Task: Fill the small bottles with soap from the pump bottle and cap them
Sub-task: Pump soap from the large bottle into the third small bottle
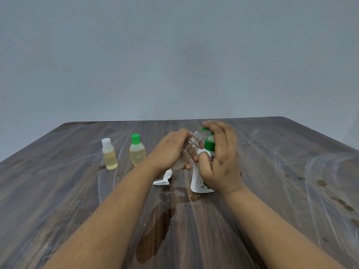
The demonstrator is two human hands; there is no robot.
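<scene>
Beside pump nozzle (204, 129), clear bottle (189, 149) neck-up, tilted right

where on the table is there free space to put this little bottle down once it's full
Bare wood lies right of the pump bottle toward the table edge, and left of the white-capped bottle. Crowded: between the green-capped bottle, loose white cap and both hands.

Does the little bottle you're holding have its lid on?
No. The clear bottle in the left hand shows bare screw threads, tilted toward the pump bottle.
</scene>
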